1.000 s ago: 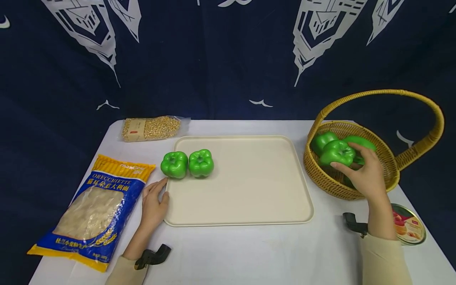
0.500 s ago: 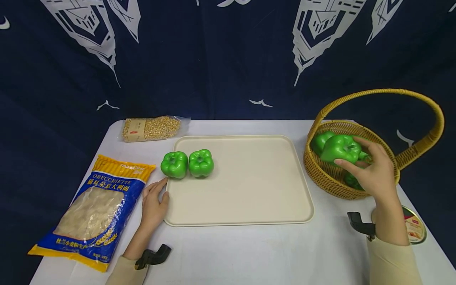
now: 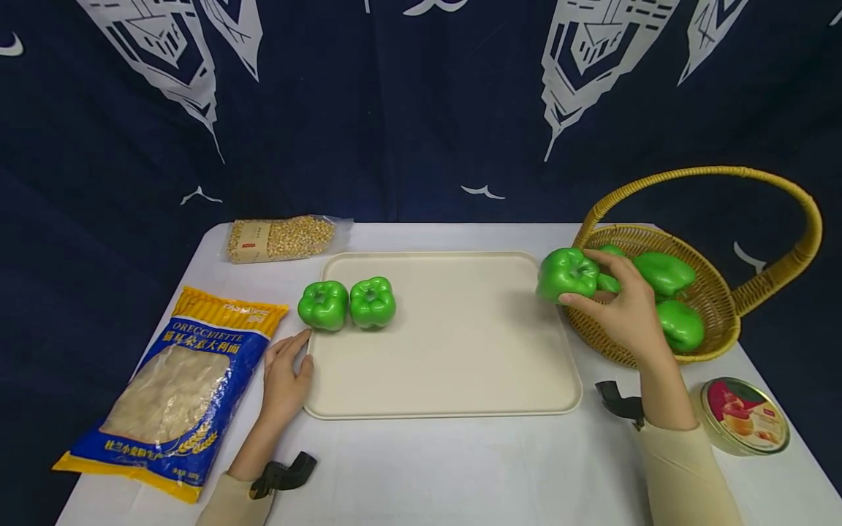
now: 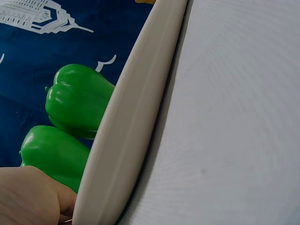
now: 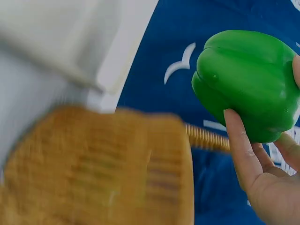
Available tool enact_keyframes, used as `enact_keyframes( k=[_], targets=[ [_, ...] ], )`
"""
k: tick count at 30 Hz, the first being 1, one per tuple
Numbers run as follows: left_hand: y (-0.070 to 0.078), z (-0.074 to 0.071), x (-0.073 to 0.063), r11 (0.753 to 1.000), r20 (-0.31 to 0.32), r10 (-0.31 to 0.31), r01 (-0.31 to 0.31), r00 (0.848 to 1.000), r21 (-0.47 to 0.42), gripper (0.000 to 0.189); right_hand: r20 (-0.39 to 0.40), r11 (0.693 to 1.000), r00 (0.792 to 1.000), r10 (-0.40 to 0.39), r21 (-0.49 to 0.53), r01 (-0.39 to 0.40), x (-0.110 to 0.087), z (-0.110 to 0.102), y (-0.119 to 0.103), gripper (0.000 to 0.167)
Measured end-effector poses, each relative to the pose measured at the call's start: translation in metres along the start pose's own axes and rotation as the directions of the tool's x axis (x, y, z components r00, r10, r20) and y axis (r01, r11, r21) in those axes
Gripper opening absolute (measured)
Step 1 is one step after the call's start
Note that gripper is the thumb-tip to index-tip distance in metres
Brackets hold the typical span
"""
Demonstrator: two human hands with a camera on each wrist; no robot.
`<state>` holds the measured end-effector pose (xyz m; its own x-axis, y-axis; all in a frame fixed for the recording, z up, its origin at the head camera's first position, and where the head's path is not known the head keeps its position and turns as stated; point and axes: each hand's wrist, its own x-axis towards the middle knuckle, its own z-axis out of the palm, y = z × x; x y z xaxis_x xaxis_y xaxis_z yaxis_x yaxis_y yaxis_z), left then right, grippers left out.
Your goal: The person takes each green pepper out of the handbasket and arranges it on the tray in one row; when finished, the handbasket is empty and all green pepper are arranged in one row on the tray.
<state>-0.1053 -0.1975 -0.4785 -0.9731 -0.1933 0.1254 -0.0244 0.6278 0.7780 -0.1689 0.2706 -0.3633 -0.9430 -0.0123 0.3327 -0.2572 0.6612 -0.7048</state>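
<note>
My right hand [image 3: 621,303] grips a green bell pepper [image 3: 567,274] between thumb and fingers, held up over the tray's right edge beside the basket. The right wrist view shows the same bell pepper [image 5: 248,84] large, with fingertips on its underside. My left hand [image 3: 284,380] rests at the left edge of the beige tray [image 3: 441,351]; in the left wrist view part of that hand [image 4: 33,197] lies against the tray's side. Two more green bell peppers [image 3: 323,305] [image 3: 373,302] stand side by side at the tray's upper left corner.
The wicker basket [image 3: 605,342] with its tall handle [image 3: 743,172] stands at the right, holding several green peppers [image 3: 664,272]. A tin [image 3: 746,416] sits in front of it. At the left lie an orecchiette bag [image 3: 171,394] and a bag of yellow kernels [image 3: 289,238].
My right hand has lifted the bell pepper out of the basket and carried it left to the tray's edge. Peppers inside the basket now show more. My left hand stays put.
</note>
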Motion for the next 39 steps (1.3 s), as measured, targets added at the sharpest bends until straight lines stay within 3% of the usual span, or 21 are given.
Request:
enact_keyframes(
  k=[5,9,12,21,39],
  targets=[
    [0.0,0.0,0.0,1.0,-0.008,0.011,-0.011,1.0,0.002,0.044,0.064,0.996,0.995,-0.079,0.046,0.076,0.012,0.03,-0.009,0.074],
    [-0.001,0.0,0.0,1.0,-0.008,0.009,-0.009,1.0,0.0,0.045,0.117,0.983,0.985,-0.126,0.149,0.108,0.022,0.055,-0.023,0.073],
    [-0.001,0.0,0.0,1.0,-0.006,0.007,-0.007,1.0,0.001,0.045,0.165,0.972,0.976,-0.143,0.21,0.107,0.027,0.073,-0.034,0.073],
    [-0.001,0.001,0.0,1.0,-0.026,0.017,-0.017,1.0,0.004,0.045,0.283,0.962,0.947,-0.151,0.264,0.075,0.034,0.116,-0.057,0.075],
    [0.0,0.002,0.0,1.0,-0.028,0.017,-0.017,0.999,0.009,0.044,0.352,0.975,0.926,-0.136,0.214,0.062,0.033,0.155,-0.066,0.074]
  ],
)
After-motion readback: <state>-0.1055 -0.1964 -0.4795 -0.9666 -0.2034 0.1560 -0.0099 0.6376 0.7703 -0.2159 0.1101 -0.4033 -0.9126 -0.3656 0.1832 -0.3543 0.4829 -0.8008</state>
